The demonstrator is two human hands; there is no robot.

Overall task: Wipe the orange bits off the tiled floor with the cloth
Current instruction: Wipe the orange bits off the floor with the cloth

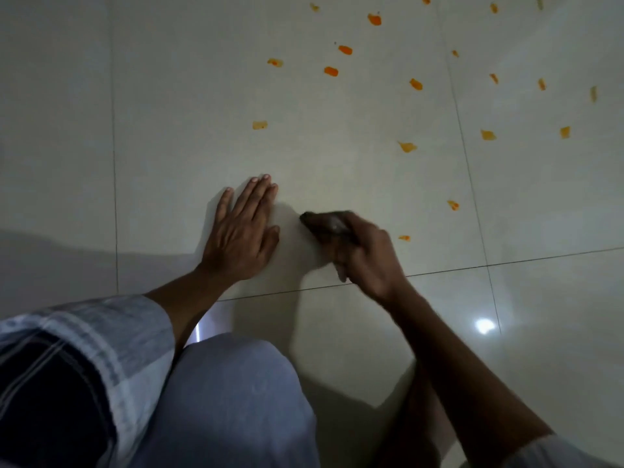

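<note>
floor [371, 170] – glossy smooth tile | sleeve [111, 332] – woven checked cloth | knee [233, 393] – matt fabric

A dark, blurred cloth [324, 224] bunched on the pale tiled floor [189, 96], orange bits [407, 146] scattered beyond it.

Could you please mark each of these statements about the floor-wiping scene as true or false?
1. The left hand lies flat on the floor, fingers spread. True.
2. The right hand is empty. False: it grips a dark cloth, blurred, pressed to the floor.
3. All the orange bits have been wiped away. False: many remain, mostly ahead and to the right of the hands.
4. One orange bit lies just right of the right hand. True.
5. The left hand covers an orange bit. False: none shows under or touching it; the nearest bit lies ahead of it.
</note>
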